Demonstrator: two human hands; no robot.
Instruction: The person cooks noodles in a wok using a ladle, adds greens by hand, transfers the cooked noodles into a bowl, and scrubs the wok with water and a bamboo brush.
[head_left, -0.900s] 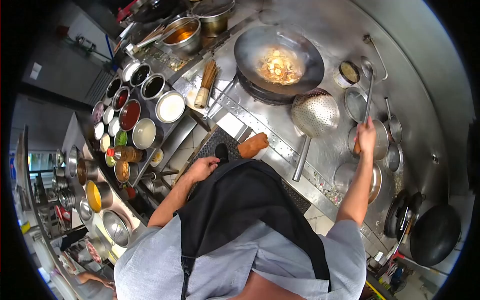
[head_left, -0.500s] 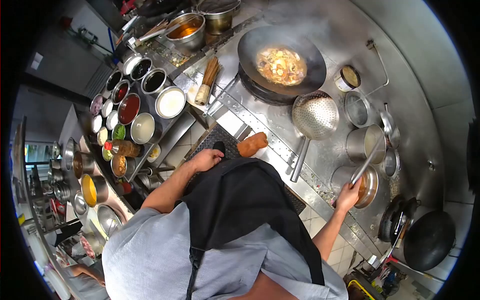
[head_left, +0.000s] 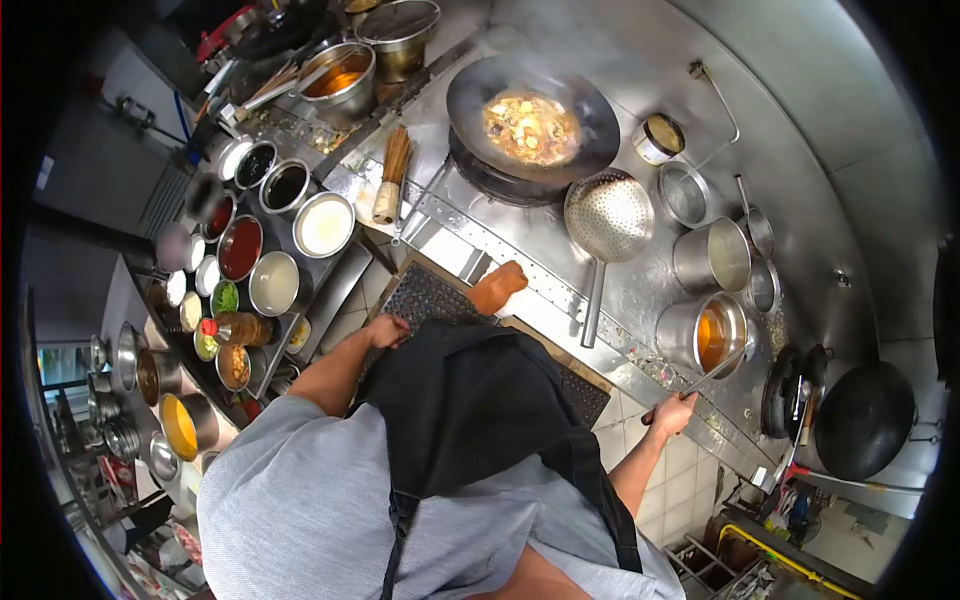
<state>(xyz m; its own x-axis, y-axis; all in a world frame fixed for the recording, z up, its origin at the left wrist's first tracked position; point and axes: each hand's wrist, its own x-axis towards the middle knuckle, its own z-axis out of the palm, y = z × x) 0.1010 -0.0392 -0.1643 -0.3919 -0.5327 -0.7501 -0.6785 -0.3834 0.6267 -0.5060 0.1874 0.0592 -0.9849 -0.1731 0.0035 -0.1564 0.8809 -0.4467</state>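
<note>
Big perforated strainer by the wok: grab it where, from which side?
Likely best by its straight handle, fingers wrapping it from the near side: it points back toward the camera, while the perforated strainer's bowl lies beside the steaming wok.

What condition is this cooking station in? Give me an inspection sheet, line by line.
Surface: steel counter, food scraps along its front edge.
Job's things: wok of steaming food; ladle at the pot of orange liquid.
Clutter: perforated strainer, bamboo brush.
Hands: right hand grips the ladle; left hand beside the apron, grip unclear.
Cables: nothing clearly seen.
Surroundings: sauce containers left, another wok far right.
</note>
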